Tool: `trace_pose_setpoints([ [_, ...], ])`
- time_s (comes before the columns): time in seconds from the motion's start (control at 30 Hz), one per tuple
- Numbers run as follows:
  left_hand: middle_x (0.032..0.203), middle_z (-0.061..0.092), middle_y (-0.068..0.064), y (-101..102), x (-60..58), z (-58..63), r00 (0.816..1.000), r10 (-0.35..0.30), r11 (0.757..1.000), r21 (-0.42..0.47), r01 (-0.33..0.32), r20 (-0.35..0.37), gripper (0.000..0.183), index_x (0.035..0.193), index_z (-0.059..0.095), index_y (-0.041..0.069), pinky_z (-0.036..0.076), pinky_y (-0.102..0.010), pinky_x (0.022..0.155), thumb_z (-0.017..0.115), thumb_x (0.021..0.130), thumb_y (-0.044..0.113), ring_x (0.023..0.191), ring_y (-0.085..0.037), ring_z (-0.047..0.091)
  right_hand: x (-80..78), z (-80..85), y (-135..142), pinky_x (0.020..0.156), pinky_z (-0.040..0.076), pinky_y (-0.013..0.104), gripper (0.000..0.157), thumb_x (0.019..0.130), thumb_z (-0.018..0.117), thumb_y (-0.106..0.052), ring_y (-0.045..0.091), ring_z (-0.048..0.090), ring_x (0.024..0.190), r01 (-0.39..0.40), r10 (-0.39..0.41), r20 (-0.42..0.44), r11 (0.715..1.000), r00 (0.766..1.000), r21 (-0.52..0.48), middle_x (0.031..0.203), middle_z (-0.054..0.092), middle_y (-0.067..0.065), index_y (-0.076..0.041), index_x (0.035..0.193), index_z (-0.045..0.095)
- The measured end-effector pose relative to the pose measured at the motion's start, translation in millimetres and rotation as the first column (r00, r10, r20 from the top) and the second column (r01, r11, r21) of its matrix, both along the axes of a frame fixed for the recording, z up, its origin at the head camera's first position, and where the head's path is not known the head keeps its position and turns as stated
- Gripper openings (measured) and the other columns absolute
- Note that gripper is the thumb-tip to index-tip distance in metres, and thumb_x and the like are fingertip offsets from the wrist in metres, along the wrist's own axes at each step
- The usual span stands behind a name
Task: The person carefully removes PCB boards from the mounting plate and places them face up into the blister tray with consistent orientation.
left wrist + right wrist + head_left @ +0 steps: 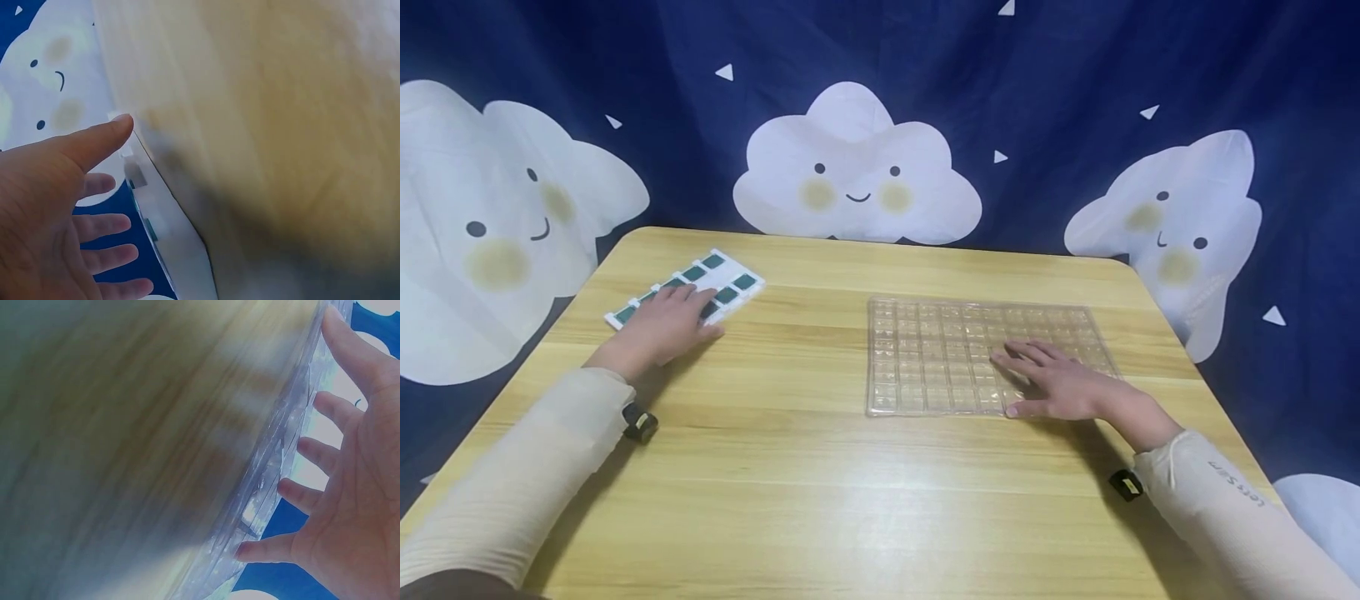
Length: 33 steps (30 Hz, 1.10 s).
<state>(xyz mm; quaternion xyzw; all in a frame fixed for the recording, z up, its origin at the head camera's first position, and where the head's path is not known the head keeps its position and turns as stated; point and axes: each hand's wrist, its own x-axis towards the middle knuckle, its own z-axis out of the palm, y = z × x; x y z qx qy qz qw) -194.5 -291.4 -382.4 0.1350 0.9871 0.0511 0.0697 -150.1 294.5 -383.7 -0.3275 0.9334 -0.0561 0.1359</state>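
To the left on the table lies a flat white board with dark green squares in two rows. My left hand is over its near part, covering some squares. In the left wrist view the thumb and fingers are spread and fairly straight along the white edge. At right lies a clear plastic tray divided into a grid of small square pockets. Over its right half, my right hand has its fingers spread. In the right wrist view its fingertips are at the tray's shiny edge.
Both things lie on a light wooden table with rounded far corners. Behind it hangs a dark blue curtain printed with smiling clouds and small white triangles. Each beige-sleeved wrist carries a small black camera.
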Motion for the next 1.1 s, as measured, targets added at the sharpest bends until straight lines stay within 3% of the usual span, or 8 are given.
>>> trace_pose_setpoints([
  [0.23,0.145,0.025,-0.041,-6.0,0.1,-0.6,0.996,0.037,0.999,-0.019,-0.035,0.078,0.086,0.145,0.024,-0.017,0.021,-0.07,0.107,0.046,0.098,0.052,0.131,-0.06,0.022,0.3,-0.2,-1.0,0.105,0.023,0.072,0.087,0.087,0.056,-0.066,0.048,0.018,0.141,0.004,-0.004,0.001,1.0,1.0,0.003,0.158,0.022,0.019,-0.017,0.154,0.031],
  [0.4,0.145,0.025,-0.041,-8.5,1.2,0.0,0.996,0.018,0.999,-0.041,-0.015,0.088,0.076,0.141,0.029,-0.02,0.021,-0.068,0.108,0.045,0.101,0.043,0.131,-0.06,0.022,0.7,0.7,-1.6,0.105,0.024,0.072,0.087,0.087,0.058,-0.065,0.048,0.019,0.141,0.001,-0.001,-0.001,1.0,1.0,-0.002,0.158,0.023,0.019,-0.016,0.154,0.032],
  [0.73,0.143,0.029,-0.042,-9.5,1.5,1.4,0.997,-0.021,0.999,-0.037,0.024,0.07,0.068,0.139,0.034,-0.02,0.021,-0.065,0.11,0.049,0.101,0.034,0.131,-0.059,0.025,0.2,2.3,-2.3,0.105,0.023,0.072,0.087,0.087,0.059,-0.064,0.049,0.02,0.14,0.005,-0.005,0.005,1.0,1.0,0.008,0.157,0.024,0.019,-0.016,0.154,0.033],
  [1.1,0.146,0.027,-0.039,-9.2,6.5,-0.2,0.995,-0.017,1.0,0.013,0.015,0.095,0.07,0.142,0.033,-0.017,0.019,-0.065,0.11,0.05,0.1,0.037,0.132,-0.058,0.023,-0.3,4.2,-2.6,0.106,0.022,0.072,0.088,0.086,0.059,-0.065,0.051,0.022,0.139,0.004,-0.004,0.014,1.0,1.0,0.009,0.156,0.025,0.021,-0.015,0.153,0.034],
])
